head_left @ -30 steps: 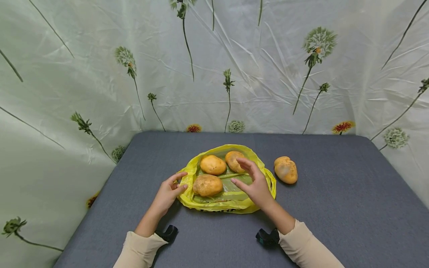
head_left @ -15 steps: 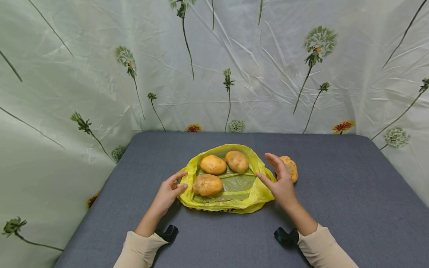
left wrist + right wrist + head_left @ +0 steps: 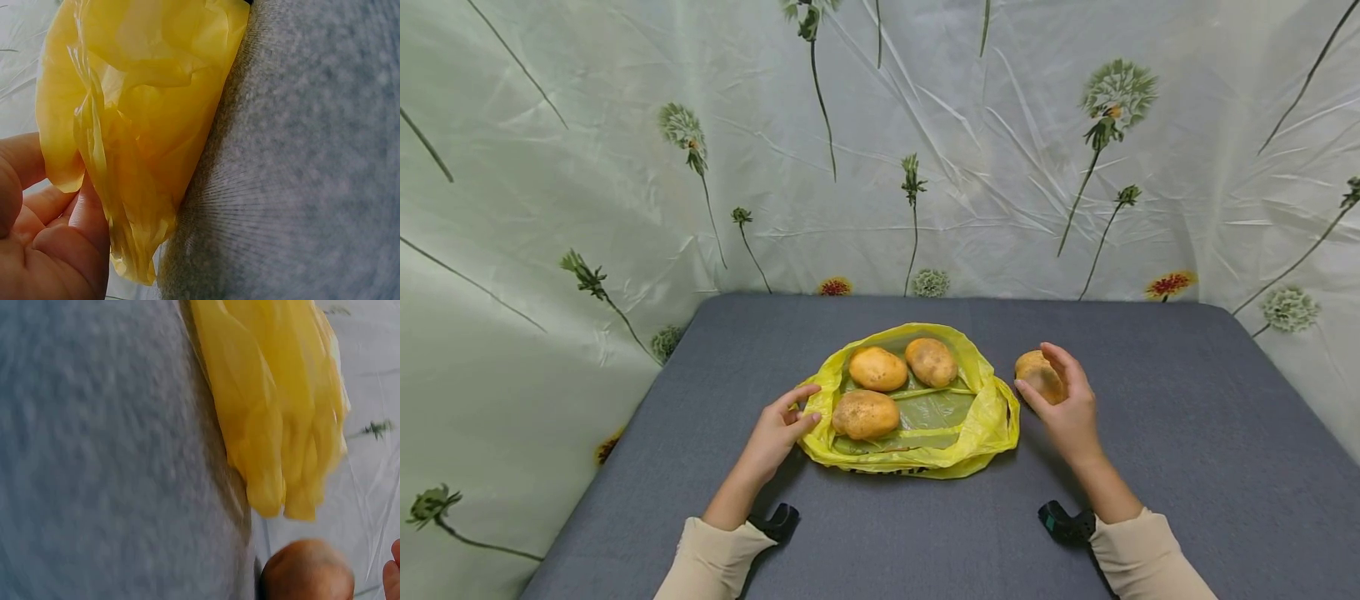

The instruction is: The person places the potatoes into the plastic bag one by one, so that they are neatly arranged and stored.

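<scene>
A yellow plastic bag [image 3: 992,437] lies spread with its mouth up, and three potatoes [image 3: 865,415] rest inside. At its left rim my left hand [image 3: 778,433] holds the edge; in the left wrist view the yellow film [image 3: 150,119] passes between thumb and fingers. A fourth potato [image 3: 1037,373] lies right of the bag. Over that potato hovers my right hand [image 3: 1069,417], thumb and fingers spread around its near side and partly hiding it. In the right wrist view fingertips [image 3: 392,580] show at the edge, apart from the round potato [image 3: 307,572].
A grey cloth-covered table [image 3: 1187,433] bears everything. Behind and to the left hangs a pale curtain [image 3: 1000,167] with printed dandelions. Dark wrist straps [image 3: 1063,523] sit below both hands.
My right hand has moved right, from above the bag's inside, past its right rim, to the potato outside. The left hand stays at the bag's left rim.
</scene>
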`<state>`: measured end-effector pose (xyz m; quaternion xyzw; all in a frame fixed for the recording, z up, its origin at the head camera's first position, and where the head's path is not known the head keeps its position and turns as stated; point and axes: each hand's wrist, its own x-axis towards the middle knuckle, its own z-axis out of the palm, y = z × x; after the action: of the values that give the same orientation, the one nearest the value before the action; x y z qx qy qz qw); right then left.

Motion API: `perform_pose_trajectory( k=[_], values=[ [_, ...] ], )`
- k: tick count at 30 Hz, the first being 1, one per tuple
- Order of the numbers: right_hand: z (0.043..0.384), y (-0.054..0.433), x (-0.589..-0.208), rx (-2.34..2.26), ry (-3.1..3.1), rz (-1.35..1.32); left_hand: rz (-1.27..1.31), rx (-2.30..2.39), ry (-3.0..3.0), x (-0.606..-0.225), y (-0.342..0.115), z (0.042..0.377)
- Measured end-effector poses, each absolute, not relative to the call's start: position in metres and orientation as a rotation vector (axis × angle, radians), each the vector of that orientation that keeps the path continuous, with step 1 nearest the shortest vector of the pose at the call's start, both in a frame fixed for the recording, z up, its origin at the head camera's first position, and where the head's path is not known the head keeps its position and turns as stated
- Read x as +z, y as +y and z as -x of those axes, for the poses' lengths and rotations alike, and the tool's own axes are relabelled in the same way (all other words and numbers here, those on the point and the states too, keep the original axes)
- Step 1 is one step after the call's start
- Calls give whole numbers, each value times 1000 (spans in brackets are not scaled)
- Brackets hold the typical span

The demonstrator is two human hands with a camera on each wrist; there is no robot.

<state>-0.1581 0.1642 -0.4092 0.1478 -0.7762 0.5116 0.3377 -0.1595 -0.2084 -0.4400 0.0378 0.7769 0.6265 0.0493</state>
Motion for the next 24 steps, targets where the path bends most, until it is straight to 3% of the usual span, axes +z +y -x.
perform_pose_trajectory(
  k=[10, 24],
  values=[
    [180, 197, -450, 1323, -2095, -237, -112, 1899, 2379, -441, -208, 159],
    [178, 201, -452, 1380, -2260, -65, -118, 1888, 2389, -440, -208, 159]
  ],
)
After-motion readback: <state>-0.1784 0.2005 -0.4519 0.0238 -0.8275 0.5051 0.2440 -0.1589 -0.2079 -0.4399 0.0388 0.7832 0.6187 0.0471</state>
